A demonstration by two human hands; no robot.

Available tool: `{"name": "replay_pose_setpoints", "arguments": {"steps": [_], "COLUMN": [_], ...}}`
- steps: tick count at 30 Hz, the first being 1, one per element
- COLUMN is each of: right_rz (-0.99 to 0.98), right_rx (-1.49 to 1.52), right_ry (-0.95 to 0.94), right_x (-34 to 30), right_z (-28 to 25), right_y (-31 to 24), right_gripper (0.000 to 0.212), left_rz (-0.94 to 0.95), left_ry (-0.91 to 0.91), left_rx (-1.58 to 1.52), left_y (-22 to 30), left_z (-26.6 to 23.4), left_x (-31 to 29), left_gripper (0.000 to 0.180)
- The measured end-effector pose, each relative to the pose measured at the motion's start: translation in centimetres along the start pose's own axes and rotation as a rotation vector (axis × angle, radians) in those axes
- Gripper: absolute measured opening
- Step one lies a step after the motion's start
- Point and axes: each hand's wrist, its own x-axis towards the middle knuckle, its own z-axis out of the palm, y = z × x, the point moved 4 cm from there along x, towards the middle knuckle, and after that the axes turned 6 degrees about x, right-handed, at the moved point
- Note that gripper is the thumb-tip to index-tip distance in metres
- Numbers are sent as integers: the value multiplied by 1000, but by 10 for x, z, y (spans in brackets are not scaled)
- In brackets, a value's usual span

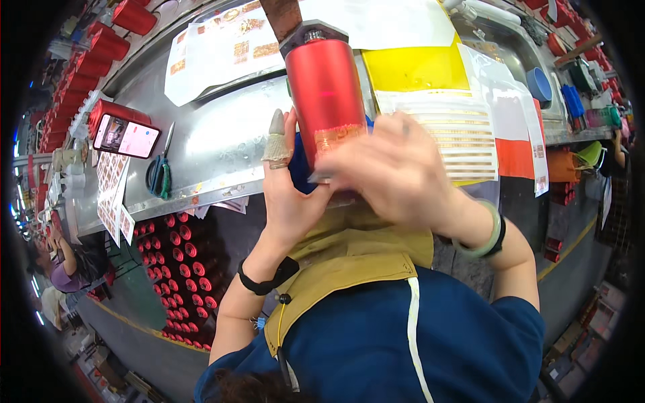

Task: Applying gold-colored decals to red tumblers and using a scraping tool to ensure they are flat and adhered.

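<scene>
A tall red metal tumbler (pixel 324 91) with a gold band near its lower end stands tilted in front of me, its top pressed against a brown wooden post (pixel 282 17). My left hand (pixel 290 195) grips its lower end from the left, a cloth wrap on one raised finger. My right hand (pixel 396 174), blurred, lies over the gold band on the tumbler's right side. A pale green bangle (pixel 485 235) circles that wrist.
On the steel bench (pixel 222 141) lie blue-handled scissors (pixel 160 176), a phone (pixel 126 136) on a red tumbler, a yellow sheet (pixel 416 67) and gold-striped decal sheets (pixel 463 138). Many red tumblers (pixel 181 269) fill a crate below left. Another person (pixel 67 265) sits far left.
</scene>
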Motion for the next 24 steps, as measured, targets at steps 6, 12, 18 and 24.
{"name": "replay_pose_setpoints", "arguments": {"steps": [6,12,18,24], "right_rz": [-15,-118,4,-78], "right_rx": [-175,62,-103,111], "right_ry": [232,-121,81,-117], "right_x": [18,-43,-33,-37], "right_z": [-27,-5,-20,-12], "right_y": [37,-15,7,-18], "right_gripper": [21,24,28,27], "left_rz": [213,136,126,116], "left_ry": [39,-58,87,16], "left_rx": [297,157,177,119], "left_y": [14,2,10,1], "left_z": [-12,-3,-7,-8], "left_x": [4,0,3,-1], "left_gripper": [99,104,104,101]}}
